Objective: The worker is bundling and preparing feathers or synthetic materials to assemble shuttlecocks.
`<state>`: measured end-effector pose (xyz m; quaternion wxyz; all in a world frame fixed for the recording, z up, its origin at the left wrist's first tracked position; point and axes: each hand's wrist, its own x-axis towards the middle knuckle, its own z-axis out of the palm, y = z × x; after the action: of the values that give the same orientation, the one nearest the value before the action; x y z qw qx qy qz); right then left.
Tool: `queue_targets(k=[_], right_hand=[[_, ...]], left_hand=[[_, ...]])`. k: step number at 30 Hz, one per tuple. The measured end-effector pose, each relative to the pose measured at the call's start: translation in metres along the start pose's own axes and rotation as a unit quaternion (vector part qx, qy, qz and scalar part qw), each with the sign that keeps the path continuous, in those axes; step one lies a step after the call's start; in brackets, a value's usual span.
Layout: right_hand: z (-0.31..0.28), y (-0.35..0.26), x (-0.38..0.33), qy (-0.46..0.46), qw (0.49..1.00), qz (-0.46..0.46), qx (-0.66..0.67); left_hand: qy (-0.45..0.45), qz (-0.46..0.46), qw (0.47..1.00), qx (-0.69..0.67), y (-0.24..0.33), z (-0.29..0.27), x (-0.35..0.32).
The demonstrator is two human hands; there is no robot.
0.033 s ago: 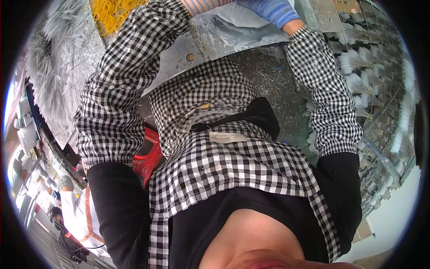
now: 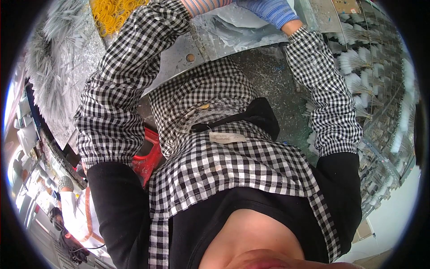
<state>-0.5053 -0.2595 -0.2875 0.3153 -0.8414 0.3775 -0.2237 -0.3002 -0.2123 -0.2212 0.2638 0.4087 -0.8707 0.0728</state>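
Observation:
My left hand (image 2: 207, 6), in a pink, orange and grey striped knit glove, is at the top edge of the view, its fingers cut off. To its right, my right hand (image 2: 271, 10), in a blue striped glove, points inward toward it. The right hand's fingertips also run out of view, so what either hand holds does not show. Both are over a metal worktop (image 2: 172, 62). Beneath and beside the right hand lies a shallow pan-like area with whitish, translucent residue (image 2: 235, 36).
Yellow rubber bands (image 2: 109, 15) are heaped at the upper left, beside bundles of clear bristles (image 2: 56, 67). Racked white bristle tufts (image 2: 356, 62) stand at the right. A red plastic stool (image 2: 148, 161) is by my left side. Another person (image 2: 80, 215) is at the lower left.

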Motion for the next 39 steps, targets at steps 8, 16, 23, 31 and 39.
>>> queue_targets(k=[8, 16, 23, 31, 39], right_hand=[[0.002, 0.001, -0.001, 0.013, 1.000, -0.018, 0.004], [-0.005, 0.000, 0.003, -0.017, 0.998, -0.022, -0.062], [-0.006, 0.003, 0.001, -0.037, 0.996, 0.003, -0.077], [-0.001, 0.001, 0.003, -0.033, 0.999, -0.004, -0.039], [-0.005, 0.000, 0.005, -0.021, 0.993, -0.014, -0.119]], left_hand=[[0.009, 0.002, 1.000, 0.002, 0.003, -0.002, -0.001], [-0.005, 0.013, 1.000, 0.014, 0.002, -0.001, 0.005], [0.000, 0.027, 0.999, 0.017, 0.003, -0.002, 0.006], [-0.025, 0.026, 0.999, 0.006, 0.000, -0.001, 0.005], [-0.021, 0.011, 1.000, -0.006, 0.002, -0.004, 0.007]])
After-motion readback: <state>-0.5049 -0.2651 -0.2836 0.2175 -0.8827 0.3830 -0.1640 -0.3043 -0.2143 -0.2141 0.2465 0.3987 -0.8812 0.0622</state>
